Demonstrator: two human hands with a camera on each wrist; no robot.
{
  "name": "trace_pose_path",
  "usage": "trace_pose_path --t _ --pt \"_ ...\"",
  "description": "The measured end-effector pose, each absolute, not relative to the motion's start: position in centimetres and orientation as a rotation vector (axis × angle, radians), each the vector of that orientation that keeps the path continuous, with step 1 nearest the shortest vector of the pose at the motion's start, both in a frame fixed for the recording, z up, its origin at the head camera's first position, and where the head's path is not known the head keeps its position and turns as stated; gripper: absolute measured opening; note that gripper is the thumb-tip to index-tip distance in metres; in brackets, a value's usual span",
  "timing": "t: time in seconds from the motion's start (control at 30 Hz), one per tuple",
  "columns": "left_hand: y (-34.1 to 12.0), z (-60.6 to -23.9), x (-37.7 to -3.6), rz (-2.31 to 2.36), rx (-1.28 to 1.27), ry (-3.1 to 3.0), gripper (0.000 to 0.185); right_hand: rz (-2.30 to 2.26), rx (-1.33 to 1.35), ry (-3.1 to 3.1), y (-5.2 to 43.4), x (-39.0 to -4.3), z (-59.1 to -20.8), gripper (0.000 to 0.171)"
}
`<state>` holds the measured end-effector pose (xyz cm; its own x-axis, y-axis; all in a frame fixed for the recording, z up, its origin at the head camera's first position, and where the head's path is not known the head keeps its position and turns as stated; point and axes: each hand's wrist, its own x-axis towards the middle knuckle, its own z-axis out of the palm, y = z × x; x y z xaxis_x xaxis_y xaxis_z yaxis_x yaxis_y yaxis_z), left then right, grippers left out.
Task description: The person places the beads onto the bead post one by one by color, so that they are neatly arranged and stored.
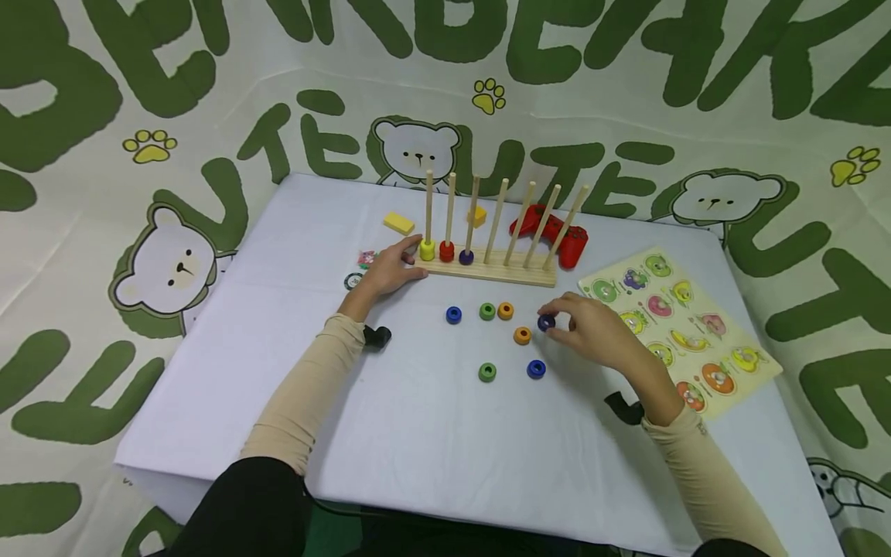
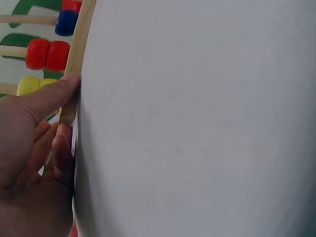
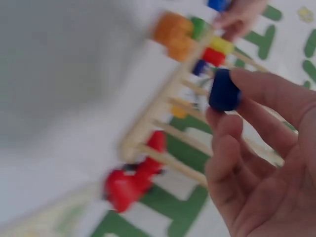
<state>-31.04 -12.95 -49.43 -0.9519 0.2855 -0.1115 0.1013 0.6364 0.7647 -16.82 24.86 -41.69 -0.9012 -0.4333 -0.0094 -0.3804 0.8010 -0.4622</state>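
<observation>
A wooden peg stand (image 1: pixel 487 271) with several upright pegs stands toward the back of the table. Yellow beads (image 1: pixel 428 251) sit on its leftmost peg, red beads (image 1: pixel 446 252) on the second and a dark blue bead (image 1: pixel 466 257) on the third. My left hand (image 1: pixel 390 269) grips the left end of the base, thumb on the front edge in the left wrist view. Between thumb and fingertips, my right hand (image 1: pixel 592 329) pinches another dark blue bead (image 3: pixel 225 91), right of the loose beads. Those are blue (image 1: pixel 454 315), green (image 1: pixel 487 311) and orange (image 1: pixel 522 336).
Behind the pegs lie a red game controller (image 1: pixel 572 246) and a yellow block (image 1: pixel 476 216); another yellow block (image 1: pixel 399 223) is further left. A fruit picture board (image 1: pixel 685 333) covers the right side, near my right forearm. Small patterned pieces (image 1: pixel 353 281) lie beside my left hand.
</observation>
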Motion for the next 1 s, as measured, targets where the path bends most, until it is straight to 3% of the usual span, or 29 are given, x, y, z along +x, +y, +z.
trace_pose_path --t 0.47,0.67,1.0 --pt "-12.7 -49.6 -30.8 1.227 0.336 2.623 0.081 -1.094 -0.873 3.286 14.5 -24.5 -31.8 0.031" --pt "-12.8 -49.8 -30.9 1.228 0.357 2.623 0.081 -1.048 -0.687 3.283 13.0 -27.3 -31.8 0.032" --pt "-13.2 -49.5 -30.8 1.233 0.342 2.622 0.081 -1.034 -0.595 3.257 12.3 -28.4 -32.4 0.037"
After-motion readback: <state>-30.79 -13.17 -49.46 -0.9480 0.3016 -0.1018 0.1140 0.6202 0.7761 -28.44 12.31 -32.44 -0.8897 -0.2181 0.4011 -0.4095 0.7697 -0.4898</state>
